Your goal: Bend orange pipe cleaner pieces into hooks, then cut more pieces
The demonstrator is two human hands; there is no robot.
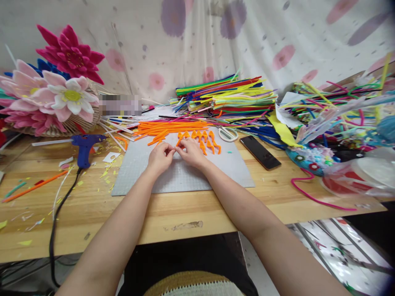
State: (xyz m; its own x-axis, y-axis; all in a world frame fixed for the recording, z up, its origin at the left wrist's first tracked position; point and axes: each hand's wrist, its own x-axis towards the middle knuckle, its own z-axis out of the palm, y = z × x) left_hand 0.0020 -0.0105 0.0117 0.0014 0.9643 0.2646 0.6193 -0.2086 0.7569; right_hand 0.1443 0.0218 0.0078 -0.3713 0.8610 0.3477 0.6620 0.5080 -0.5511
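Both hands meet over a grey cutting mat (185, 176), fingertips nearly touching. My left hand (161, 158) is closed in a pinch; whatever lies between its fingers is too small to make out. My right hand (192, 153) is also closed, and a short orange pipe cleaner piece (178, 139) shows at its fingertips. Just beyond it, several bent orange pipe cleaner shapes (212, 144) lie in rows on the mat, partly hidden by my fingers. Behind my left hand is a pile of straight orange pipe cleaners (173, 127).
White-handled scissors (228, 134) and a black phone (260, 153) lie to the right. A blue glue gun (84, 149) with its cord rests at left, beside fuzzy flowers (72, 96). Bundled coloured pipe cleaners (228, 96) fill the back. A plastic-wrapped tub (361, 176) stands far right.
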